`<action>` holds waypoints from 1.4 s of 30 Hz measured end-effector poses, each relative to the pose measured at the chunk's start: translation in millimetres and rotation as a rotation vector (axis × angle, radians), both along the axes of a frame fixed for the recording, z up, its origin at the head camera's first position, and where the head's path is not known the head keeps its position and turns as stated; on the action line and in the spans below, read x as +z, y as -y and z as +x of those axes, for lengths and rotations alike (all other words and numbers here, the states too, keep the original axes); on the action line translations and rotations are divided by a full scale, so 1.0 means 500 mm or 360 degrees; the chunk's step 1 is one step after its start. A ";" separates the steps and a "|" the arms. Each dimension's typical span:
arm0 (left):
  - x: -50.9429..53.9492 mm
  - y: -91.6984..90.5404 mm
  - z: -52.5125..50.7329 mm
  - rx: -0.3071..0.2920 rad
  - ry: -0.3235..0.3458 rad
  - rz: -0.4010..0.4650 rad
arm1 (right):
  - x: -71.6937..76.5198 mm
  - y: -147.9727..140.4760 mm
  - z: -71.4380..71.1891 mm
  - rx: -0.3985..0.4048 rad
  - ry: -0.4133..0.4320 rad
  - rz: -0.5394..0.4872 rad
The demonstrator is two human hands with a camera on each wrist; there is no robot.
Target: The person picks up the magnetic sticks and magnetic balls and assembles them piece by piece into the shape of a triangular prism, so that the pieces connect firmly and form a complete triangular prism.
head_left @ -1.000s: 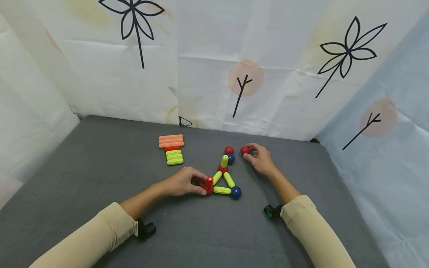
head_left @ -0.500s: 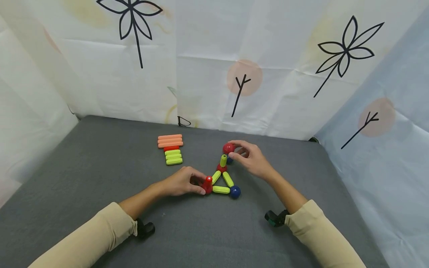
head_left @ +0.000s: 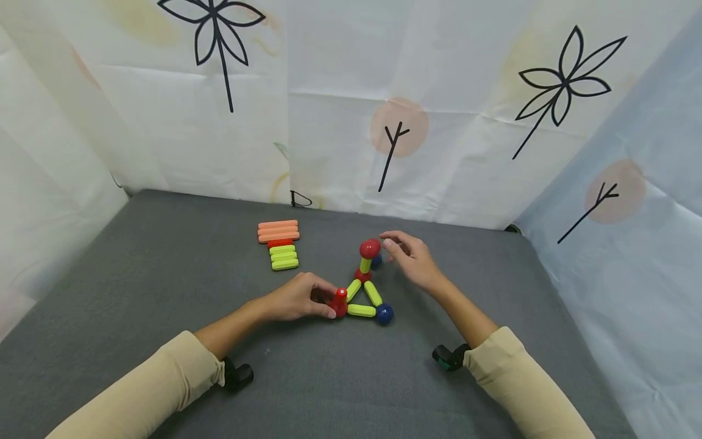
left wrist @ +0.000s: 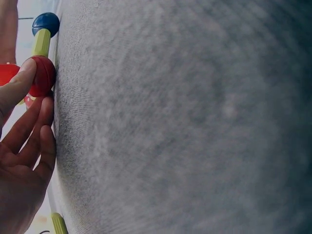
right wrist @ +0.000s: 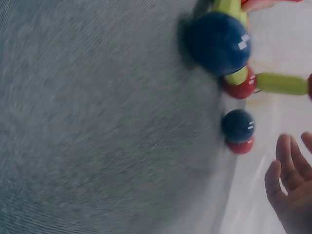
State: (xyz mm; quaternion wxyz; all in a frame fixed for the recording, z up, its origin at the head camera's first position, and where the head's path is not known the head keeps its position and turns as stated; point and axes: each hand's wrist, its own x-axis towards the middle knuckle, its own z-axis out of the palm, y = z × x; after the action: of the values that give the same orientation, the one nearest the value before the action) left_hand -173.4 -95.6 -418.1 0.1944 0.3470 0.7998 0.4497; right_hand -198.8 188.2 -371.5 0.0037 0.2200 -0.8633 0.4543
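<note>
A triangle of yellow-green rods, one of them the front rod [head_left: 362,310], lies on the table with balls at its corners. My left hand [head_left: 304,297] pinches the red corner ball [left wrist: 45,76] between thumb and fingers; a short red rod [head_left: 342,295] stands on that ball. At the right corner sits a blue ball [head_left: 384,314]. From the back corner's red ball [head_left: 362,277] rises an upright yellow-green rod [head_left: 365,266], topped by another red ball [head_left: 370,247]. My right hand [head_left: 411,259] is just right of that top ball, fingers loosely bent, holding nothing.
Behind the triangle lie a loose blue ball [right wrist: 238,125] and a loose red ball [right wrist: 241,146]. Orange rods [head_left: 278,231], a red rod [head_left: 280,243] and yellow-green rods [head_left: 284,257] lie in a stack at the back left. A patterned cloth [head_left: 340,152] hangs behind the table.
My right hand carried a red ball leftward, set it on top of the upright yellow-green rod and let go, drawing back slightly right. My left hand stayed on its corner ball.
</note>
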 end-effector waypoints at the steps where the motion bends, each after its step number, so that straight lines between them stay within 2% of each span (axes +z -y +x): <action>1: 0.000 0.001 0.000 0.0001 0.0002 0.0000 | -0.007 -0.001 -0.004 -0.0056 -0.0003 0.0040; 5: -0.001 0.002 -0.001 0.0009 0.0006 -0.0002 | -0.037 -0.002 -0.016 -0.0231 0.0036 0.0296; 8: -0.002 0.002 -0.002 0.0012 0.0004 0.0004 | -0.055 0.002 -0.022 -0.0297 0.0093 0.0447; 14: -0.002 0.002 -0.002 -0.0003 -0.0005 0.0020 | -0.068 0.013 -0.028 -0.0340 0.0135 0.0521; 25: -0.001 -0.001 -0.004 0.0009 0.0000 0.0006 | -0.069 0.014 -0.031 -0.0286 0.0058 0.0480; 29: 0.000 0.000 -0.003 0.0001 -0.0006 0.0012 | -0.062 0.006 -0.027 -0.0279 0.0060 0.0387; 34: -0.001 0.002 -0.004 -0.0004 -0.0006 0.0014 | -0.033 -0.011 -0.021 -0.0301 0.0053 0.0211; 42: -0.009 0.004 -0.009 -0.0031 -0.0019 0.0046 | 0.029 -0.018 0.001 -0.0254 -0.0145 -0.0074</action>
State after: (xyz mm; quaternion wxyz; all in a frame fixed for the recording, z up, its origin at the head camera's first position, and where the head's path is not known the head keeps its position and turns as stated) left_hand -178.0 -97.7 -422.5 0.1890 0.3601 0.7909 0.4573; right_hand -198.2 197.0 -356.9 0.0843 0.1707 -0.8662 0.4620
